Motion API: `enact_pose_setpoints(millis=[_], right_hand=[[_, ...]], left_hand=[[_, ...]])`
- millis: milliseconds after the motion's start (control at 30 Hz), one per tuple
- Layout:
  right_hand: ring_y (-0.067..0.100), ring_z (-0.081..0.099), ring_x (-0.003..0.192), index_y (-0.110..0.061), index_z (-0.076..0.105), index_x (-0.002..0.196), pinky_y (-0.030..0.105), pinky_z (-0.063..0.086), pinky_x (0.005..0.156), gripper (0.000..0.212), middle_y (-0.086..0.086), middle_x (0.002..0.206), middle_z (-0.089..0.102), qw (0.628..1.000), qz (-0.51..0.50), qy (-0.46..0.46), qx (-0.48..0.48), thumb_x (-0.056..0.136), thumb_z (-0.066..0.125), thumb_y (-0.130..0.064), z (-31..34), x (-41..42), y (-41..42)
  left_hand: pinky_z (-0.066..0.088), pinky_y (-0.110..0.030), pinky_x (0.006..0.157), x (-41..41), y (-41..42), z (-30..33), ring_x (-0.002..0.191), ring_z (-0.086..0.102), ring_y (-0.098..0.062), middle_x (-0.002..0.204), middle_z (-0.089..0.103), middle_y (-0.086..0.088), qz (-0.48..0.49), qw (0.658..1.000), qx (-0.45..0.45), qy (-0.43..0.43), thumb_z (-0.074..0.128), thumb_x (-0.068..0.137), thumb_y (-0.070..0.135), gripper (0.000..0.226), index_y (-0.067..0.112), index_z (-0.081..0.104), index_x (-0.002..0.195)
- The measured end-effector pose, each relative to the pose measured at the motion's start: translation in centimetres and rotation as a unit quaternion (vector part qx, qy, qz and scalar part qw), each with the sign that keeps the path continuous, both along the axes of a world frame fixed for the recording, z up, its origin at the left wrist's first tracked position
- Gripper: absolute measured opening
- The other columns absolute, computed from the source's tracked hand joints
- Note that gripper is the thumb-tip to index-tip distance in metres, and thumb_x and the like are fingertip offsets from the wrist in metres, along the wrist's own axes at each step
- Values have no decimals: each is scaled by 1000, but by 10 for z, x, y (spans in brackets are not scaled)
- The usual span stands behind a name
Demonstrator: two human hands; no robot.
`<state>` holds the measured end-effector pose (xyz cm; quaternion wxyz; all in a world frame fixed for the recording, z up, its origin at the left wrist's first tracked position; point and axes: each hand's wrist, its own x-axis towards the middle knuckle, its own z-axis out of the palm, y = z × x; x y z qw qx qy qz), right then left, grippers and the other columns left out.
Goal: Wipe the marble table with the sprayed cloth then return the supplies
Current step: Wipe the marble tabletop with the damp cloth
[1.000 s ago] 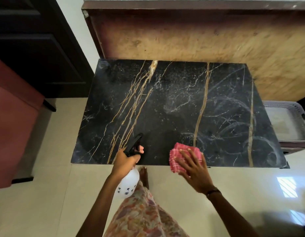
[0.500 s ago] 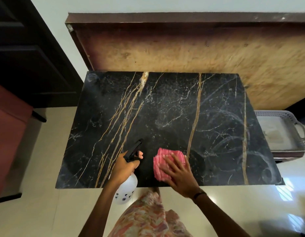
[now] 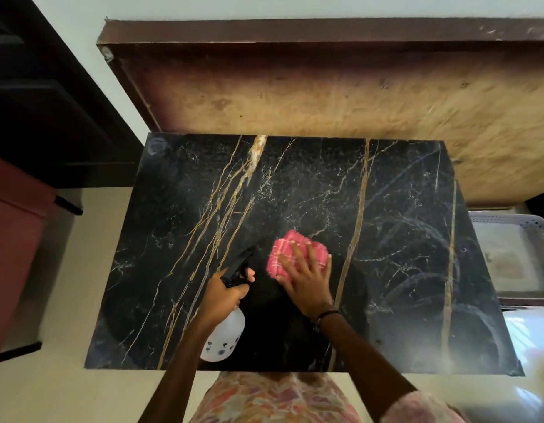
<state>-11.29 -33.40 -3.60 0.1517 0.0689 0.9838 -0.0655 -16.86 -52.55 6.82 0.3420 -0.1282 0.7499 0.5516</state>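
Cloth (image 3: 295, 251) lies half-hidden under flat right hand (image 3: 305, 277); left hand (image 3: 223, 296) grips spray bottle (image 3: 224, 335), covering its neck.

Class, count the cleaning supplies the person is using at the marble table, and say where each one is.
2. The spray bottle is held in the left hand above the table's near edge; the pink cloth lies flat on the marble under the right hand.

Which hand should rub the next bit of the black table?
The right hand. It already lies flat on the folded pink checked cloth on the black marble table. The left hand is busy gripping the white spray bottle.
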Motion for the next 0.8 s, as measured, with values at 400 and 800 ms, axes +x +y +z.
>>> enact_pose_setpoints(millis=[400,800], right_hand=[[28,9,146,-43,21,146,67,20,107,55,-2,158,18,993,112,34,14,95,17,-63,-8,-5,92],[29,13,146,-42,22,146,70,13,107,54,-3,157,20,977,199,60,-34,95,28,-59,-18,-67,11]], left_hand=[[33,-18,41,-45,31,-6,37,40,-2,76,64,-1,30,999,30,1,50,82,-13,33,13,70,89],[30,-22,42,-79,41,-4,34,33,-5,43,45,6,61,997,32,31,54,81,-9,23,9,60,70]])
